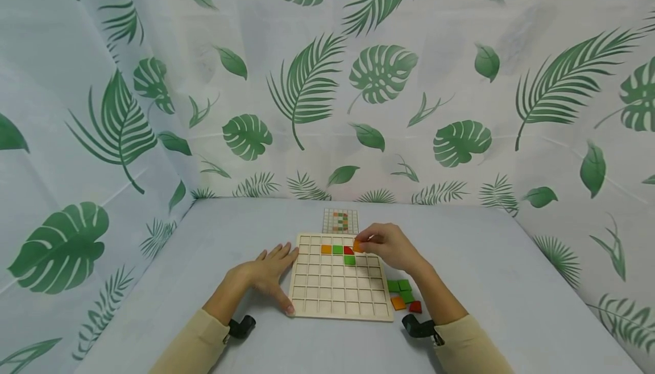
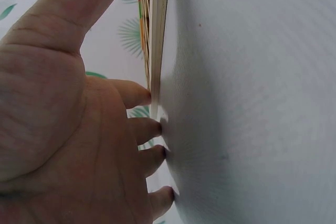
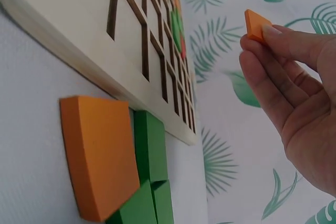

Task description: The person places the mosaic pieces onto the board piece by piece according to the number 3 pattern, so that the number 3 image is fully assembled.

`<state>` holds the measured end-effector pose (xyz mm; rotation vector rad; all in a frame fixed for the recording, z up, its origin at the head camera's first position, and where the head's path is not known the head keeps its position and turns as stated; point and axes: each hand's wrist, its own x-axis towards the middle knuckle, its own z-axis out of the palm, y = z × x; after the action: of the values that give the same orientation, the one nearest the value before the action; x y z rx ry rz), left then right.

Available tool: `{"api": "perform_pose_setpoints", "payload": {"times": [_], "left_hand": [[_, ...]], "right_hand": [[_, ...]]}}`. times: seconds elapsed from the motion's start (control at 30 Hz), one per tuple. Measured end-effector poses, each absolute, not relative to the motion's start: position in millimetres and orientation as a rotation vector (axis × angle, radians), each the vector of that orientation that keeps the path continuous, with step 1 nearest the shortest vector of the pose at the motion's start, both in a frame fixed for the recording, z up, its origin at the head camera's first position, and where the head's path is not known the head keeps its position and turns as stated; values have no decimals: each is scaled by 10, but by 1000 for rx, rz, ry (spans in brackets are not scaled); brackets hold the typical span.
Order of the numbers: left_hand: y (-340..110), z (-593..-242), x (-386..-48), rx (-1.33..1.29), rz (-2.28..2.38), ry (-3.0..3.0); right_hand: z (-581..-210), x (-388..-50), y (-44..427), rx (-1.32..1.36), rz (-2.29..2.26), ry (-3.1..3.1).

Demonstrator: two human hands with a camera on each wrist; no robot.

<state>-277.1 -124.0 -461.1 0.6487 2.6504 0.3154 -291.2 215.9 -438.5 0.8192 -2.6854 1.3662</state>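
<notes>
A pale wooden grid board lies on the table, with an orange tile, a green tile and a red piece in one row. Another green tile sits just below the red piece. My right hand pinches an orange square tile between thumb and fingertips, above the board's upper right part. My left hand rests against the board's left edge, thumb at the near corner and fingers spread; the left wrist view shows its fingertips along the edge.
Right of the board lie loose pieces: several green tiles, an orange tile and a red piece. A small card with a printed coloured grid lies behind the board. Leaf-patterned cloth hangs behind and at the sides.
</notes>
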Motion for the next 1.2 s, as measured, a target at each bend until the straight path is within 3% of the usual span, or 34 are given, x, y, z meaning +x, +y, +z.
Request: {"api": "perform_pose_setpoints", "payload": {"times": [1.2], "left_hand": [[-1245,-4604,-2755,659,322,2655]], "right_hand": [[-4574,-2878,1948,839,1166,-2892]]}}
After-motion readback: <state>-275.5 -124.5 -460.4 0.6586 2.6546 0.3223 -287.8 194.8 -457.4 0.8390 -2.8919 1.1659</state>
